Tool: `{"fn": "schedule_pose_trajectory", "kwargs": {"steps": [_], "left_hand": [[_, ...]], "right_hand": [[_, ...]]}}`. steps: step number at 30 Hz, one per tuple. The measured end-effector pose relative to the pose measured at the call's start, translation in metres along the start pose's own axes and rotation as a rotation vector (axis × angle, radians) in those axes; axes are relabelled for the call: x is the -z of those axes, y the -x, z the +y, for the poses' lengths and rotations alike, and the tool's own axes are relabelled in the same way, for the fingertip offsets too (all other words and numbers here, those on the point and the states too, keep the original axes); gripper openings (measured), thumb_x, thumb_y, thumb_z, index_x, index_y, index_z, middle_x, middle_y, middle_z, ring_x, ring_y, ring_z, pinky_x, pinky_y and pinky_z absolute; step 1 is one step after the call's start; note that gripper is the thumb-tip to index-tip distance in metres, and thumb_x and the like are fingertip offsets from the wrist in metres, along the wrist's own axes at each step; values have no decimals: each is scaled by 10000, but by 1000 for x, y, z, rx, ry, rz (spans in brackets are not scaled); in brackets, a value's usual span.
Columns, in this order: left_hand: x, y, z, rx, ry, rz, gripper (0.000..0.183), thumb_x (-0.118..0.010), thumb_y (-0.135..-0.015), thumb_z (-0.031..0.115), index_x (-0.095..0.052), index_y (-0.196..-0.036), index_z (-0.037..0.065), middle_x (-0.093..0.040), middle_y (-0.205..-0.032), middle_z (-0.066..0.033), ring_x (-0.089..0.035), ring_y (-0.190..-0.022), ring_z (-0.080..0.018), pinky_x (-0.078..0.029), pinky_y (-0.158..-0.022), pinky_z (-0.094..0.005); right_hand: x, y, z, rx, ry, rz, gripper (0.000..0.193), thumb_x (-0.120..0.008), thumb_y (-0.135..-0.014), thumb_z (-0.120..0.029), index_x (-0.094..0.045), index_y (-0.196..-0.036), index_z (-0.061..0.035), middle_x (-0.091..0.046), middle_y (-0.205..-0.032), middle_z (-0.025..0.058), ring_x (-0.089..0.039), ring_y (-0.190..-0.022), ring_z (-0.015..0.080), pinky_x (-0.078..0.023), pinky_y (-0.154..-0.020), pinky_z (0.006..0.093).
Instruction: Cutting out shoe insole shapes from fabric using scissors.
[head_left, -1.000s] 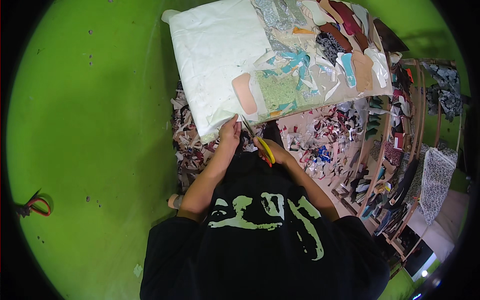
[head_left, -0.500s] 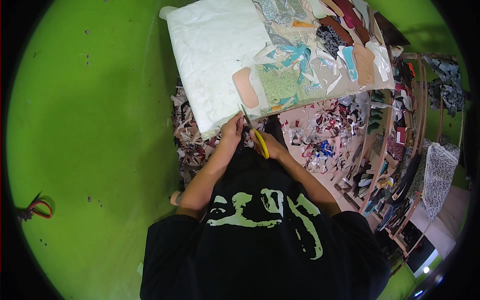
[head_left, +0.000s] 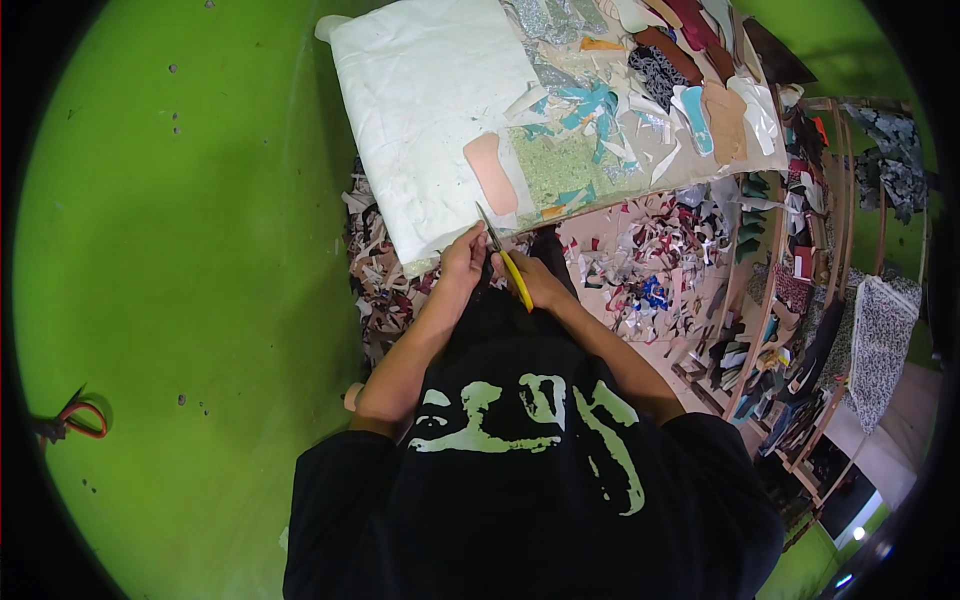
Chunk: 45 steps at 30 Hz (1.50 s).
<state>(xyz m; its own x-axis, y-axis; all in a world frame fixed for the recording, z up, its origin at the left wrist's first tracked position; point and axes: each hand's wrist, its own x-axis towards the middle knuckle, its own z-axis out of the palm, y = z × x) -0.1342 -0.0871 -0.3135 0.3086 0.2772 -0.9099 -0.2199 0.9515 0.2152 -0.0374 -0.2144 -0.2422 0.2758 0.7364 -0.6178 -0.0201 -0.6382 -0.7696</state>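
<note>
My right hand (head_left: 541, 284) is closed around the yellow handle of a pair of scissors (head_left: 516, 275). Their blades point away from me, over the near edge of a white sheet (head_left: 430, 110) spread on the table. Close by on the left, my left hand (head_left: 464, 254) has its fingers pressed together at that edge, beside the blades. Whatever it pinches is too small or too hidden to make out. Just beyond the blade tips, a pinkish-tan sole-shaped piece (head_left: 490, 174) lies flat on the white sheet.
Teal, white and silvery offcuts (head_left: 597, 115) litter the table's right part, with a brown sole-shaped piece (head_left: 724, 122) at its right side. Scraps (head_left: 650, 260) cover the floor below. On the right stands a wooden rack (head_left: 765, 300) loaded with material; a green wall (head_left: 200, 280) rises on the left.
The scissors' yellow handle has turned slightly and looks narrower, and the blades show more clearly over the sheet. My left hand stays at nearly the same spot.
</note>
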Motion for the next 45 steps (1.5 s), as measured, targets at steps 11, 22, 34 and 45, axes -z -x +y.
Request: {"fn": "schedule_pose_trajectory", "kwargs": {"steps": [11,22,34,45], "left_hand": [[-4,-4,-3,-21,134,46,229,-815,-826,214,-636,-868,77,-633,-734,-18,-606,-597,-110,-447,-454,-228],[3,-11,-4,-76,105,-87,175,-783,-841,106,-627,-918,83,-616,-774,-10,-541,-591,-122,-484,-510,-226],[2,-6,3,-9,159,-37,178,-772,-845,67,-626,-941,33,-615,-787,-37,-564,-585,-136,-492,-497,-231],[4,9,7,-51,142,-111,138,-723,-879,50,-635,-982,24,-660,-908,-55,-633,-753,-148,-548,-694,-235]], "right_hand": [[-3,-7,2,94,-23,-4,503,-534,-992,-523,-548,-898,-29,-514,-586,23,-504,-495,117,-392,-465,279],[-6,-33,4,0,-16,-40,575,-506,-977,-586,-520,-1008,-12,-532,-645,45,-524,-504,134,-412,-463,295],[-3,-53,-13,-72,18,-88,692,-479,-953,-649,-486,-1025,40,-628,-752,235,-662,-609,331,-510,-524,398],[-4,-66,-29,-115,-82,-58,557,-472,-984,-600,-500,-1007,-44,-485,-593,24,-526,-480,135,-418,-434,292]]}}
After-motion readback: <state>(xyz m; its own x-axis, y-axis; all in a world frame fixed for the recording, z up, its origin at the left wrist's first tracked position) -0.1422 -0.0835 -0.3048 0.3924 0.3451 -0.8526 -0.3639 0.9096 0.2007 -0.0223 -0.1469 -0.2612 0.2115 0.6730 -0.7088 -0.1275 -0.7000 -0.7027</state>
